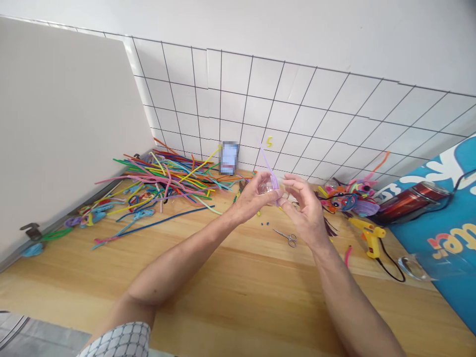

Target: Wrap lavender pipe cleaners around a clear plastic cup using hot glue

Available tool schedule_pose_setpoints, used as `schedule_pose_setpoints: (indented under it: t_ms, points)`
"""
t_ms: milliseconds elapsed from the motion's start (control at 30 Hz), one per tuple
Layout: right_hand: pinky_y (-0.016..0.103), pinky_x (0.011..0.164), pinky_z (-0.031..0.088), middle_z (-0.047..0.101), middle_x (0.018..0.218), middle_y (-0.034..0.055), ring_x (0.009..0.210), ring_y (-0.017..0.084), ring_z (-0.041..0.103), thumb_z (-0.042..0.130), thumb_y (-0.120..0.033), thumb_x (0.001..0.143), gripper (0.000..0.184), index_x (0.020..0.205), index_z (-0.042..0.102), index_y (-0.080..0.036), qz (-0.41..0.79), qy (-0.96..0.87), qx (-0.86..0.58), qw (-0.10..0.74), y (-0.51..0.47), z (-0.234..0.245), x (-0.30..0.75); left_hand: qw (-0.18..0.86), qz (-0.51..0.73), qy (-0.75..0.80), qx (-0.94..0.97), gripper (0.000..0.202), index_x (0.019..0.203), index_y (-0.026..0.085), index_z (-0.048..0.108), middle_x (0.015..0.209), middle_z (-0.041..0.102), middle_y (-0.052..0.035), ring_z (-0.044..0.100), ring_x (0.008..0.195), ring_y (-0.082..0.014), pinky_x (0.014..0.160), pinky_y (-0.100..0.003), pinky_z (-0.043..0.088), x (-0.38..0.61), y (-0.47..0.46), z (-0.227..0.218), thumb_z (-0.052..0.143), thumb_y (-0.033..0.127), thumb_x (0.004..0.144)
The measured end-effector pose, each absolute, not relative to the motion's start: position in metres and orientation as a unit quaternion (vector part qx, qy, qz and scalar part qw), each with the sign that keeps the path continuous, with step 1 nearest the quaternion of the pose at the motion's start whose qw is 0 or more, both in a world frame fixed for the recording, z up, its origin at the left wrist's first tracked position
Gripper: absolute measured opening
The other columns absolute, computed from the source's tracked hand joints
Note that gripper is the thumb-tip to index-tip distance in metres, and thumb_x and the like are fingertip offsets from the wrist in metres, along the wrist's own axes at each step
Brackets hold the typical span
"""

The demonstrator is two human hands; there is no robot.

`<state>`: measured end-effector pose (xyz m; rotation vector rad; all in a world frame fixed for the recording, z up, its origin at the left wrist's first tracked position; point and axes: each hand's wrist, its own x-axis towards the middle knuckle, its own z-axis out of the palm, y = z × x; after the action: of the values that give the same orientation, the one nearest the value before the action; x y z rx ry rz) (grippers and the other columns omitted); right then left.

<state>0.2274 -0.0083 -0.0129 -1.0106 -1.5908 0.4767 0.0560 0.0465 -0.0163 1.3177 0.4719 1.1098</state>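
Lilac pipe cleaners (pixel 274 183) stand between the two hands above the bench (pixel 238 297), their lower ends hidden by the thumbs. The left hand's (pixel 255 198) grip is clamped on them and on a clear plastic piece (pixel 265 188), whose full shape is covered by fingers. The right hand (pixel 304 208) curves close against them, fingers parted from the thumb; whether its grip pinches anything, I cannot tell. The phone's (pixel 228 158) screen is blurred past reading. A yellow mark (pixel 269 142) on the black-lined white wall (pixel 297 89) looks like a 5. Lettering on the blue board (pixel 412 255) is cut off at the edge. Fuzzy, thin stems form a tangled pile (pixel 174 176); small metal scissors (pixel 291 240) and a yellow plastic glue gun (pixel 373 239) lie nearer.
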Motion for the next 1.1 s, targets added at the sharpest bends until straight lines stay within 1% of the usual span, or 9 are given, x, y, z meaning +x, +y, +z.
schedule_pose_setpoints:
  t_ms: [100, 200, 333, 433, 533, 633, 700, 867, 1100]
  points:
    - [0.055, 0.129, 0.047, 0.064, 0.154, 0.0052, 0.151, 0.031, 0.057, 0.074, -0.044, 0.102, 0.027, 0.128, 0.075, -0.036, 0.217, -0.67, -0.426, 0.568, -0.008, -0.011, 0.23, 0.618, 0.473, 0.195, 0.596, 0.059, 0.128, 0.021, 0.059, 0.128, 0.065, -0.0106, 0.065, 0.113, -0.0252, 0.094, -0.04, 0.058, 0.054, 0.048, -0.016, 0.089, 0.044, 0.083]
    - [0.055, 0.126, 0.051, 0.07, 0.148, 0.0046, 0.145, 0.032, 0.063, 0.074, -0.051, 0.101, 0.028, 0.123, 0.079, -0.035, 0.249, -0.653, -0.429, 0.572, -0.006, -0.008, 0.236, 0.63, 0.426, 0.159, 0.63, 0.056, 0.13, 0.021, 0.064, 0.133, 0.067, -0.0121, 0.067, 0.114, -0.0259, 0.096, -0.04, 0.058, 0.052, 0.049, -0.014, 0.09, 0.041, 0.083]
    - [0.055, 0.124, 0.053, 0.073, 0.148, 0.0019, 0.149, 0.035, 0.061, 0.079, -0.061, 0.093, 0.033, 0.116, 0.085, -0.037, 0.36, -0.635, -0.421, 0.539, -0.001, -0.001, 0.248, 0.653, 0.343, 0.122, 0.664, 0.056, 0.136, 0.024, 0.068, 0.124, 0.07, -0.0099, 0.068, 0.105, -0.0237, 0.09, -0.039, 0.058, 0.051, 0.048, -0.013, 0.087, 0.041, 0.086]
    - [0.059, 0.124, 0.053, 0.072, 0.153, 0.0023, 0.152, 0.038, 0.059, 0.085, -0.065, 0.085, 0.036, 0.105, 0.087, -0.034, 0.463, -0.621, -0.403, 0.488, 0.002, 0.002, 0.254, 0.652, 0.317, 0.114, 0.679, 0.057, 0.132, 0.024, 0.069, 0.115, 0.07, -0.0079, 0.068, 0.101, -0.0235, 0.086, -0.039, 0.057, 0.051, 0.048, -0.014, 0.09, 0.046, 0.084]
    - [0.064, 0.122, 0.053, 0.071, 0.155, 0.0039, 0.151, 0.041, 0.059, 0.092, -0.063, 0.078, 0.037, 0.096, 0.086, -0.031, 0.506, -0.607, -0.39, 0.472, 0.003, 0.004, 0.256, 0.641, 0.302, 0.121, 0.695, 0.049, 0.125, 0.022, 0.069, 0.113, 0.069, -0.0074, 0.068, 0.103, -0.0237, 0.089, -0.039, 0.057, 0.049, 0.048, -0.014, 0.087, 0.046, 0.087]
    - [0.066, 0.124, 0.051, 0.072, 0.155, 0.0043, 0.15, 0.04, 0.061, 0.093, -0.059, 0.079, 0.034, 0.089, 0.081, -0.03, 0.515, -0.596, -0.381, 0.484, 0.003, 0.002, 0.257, 0.623, 0.301, 0.135, 0.71, 0.044, 0.124, 0.021, 0.069, 0.125, 0.069, -0.0091, 0.067, 0.117, -0.0267, 0.098, -0.042, 0.057, 0.047, 0.048, -0.013, 0.085, 0.041, 0.088]
    - [0.065, 0.124, 0.05, 0.072, 0.154, 0.0042, 0.15, 0.038, 0.061, 0.093, -0.057, 0.08, 0.032, 0.089, 0.079, -0.03, 0.512, -0.594, -0.378, 0.492, 0.003, 0.0, 0.257, 0.615, 0.303, 0.139, 0.714, 0.044, 0.124, 0.022, 0.07, 0.128, 0.069, -0.0096, 0.067, 0.121, -0.0282, 0.102, -0.044, 0.056, 0.046, 0.048, -0.012, 0.085, 0.039, 0.087]
    - [0.063, 0.12, 0.055, 0.072, 0.155, 0.0025, 0.145, 0.037, 0.065, 0.093, -0.057, 0.079, 0.033, 0.089, 0.076, -0.03, 0.486, -0.593, -0.396, 0.506, 0.004, -0.003, 0.256, 0.63, 0.311, 0.129, 0.7, 0.047, 0.129, 0.022, 0.07, 0.131, 0.069, -0.0106, 0.067, 0.125, -0.0302, 0.102, -0.044, 0.057, 0.048, 0.048, -0.012, 0.085, 0.037, 0.087]
    - [0.059, 0.114, 0.058, 0.078, 0.143, 0.0015, 0.137, 0.037, 0.07, 0.096, -0.051, 0.073, 0.03, 0.084, 0.077, -0.031, 0.474, -0.571, -0.403, 0.536, 0.005, 0.0, 0.251, 0.61, 0.324, 0.15, 0.707, 0.051, 0.133, 0.022, 0.067, 0.141, 0.067, -0.0126, 0.063, 0.134, -0.033, 0.108, -0.049, 0.055, 0.05, 0.048, -0.013, 0.085, 0.038, 0.088]
